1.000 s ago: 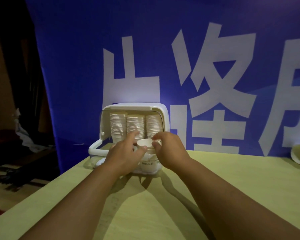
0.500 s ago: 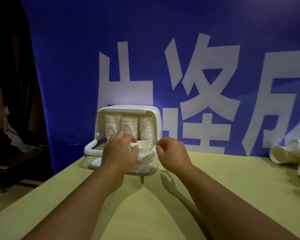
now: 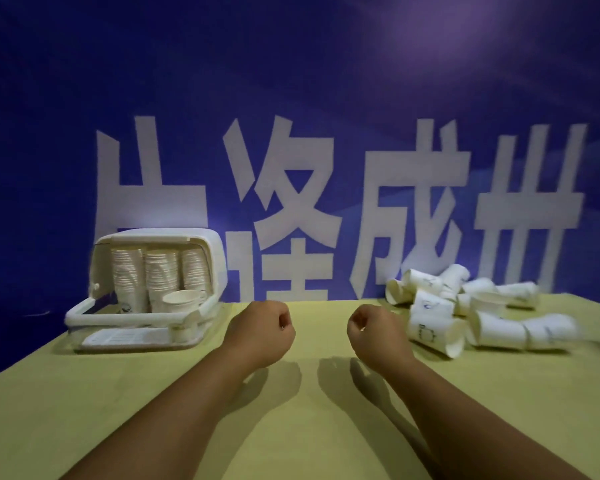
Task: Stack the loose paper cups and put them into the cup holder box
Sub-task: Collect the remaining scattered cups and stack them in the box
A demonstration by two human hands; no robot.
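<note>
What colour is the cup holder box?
White all over; the cup holder box shows best in the head view, the only one.

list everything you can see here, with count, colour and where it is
cup holder box: one, white, left side of the table, lid up
tall cup stacks: three, white, side by side at the back of the box
short cup stack: one, white, front of the box, right of centre
loose paper cups: a heap, exact count unclear, white with small prints, lying on their sides on the right of the table
table: one, yellow-green, across the foreground
banner: one, blue with large white characters, behind the table
left hand: one, curled, holds nothing, over the table centre
right hand: one, curled, holds nothing, next to the heap
</note>
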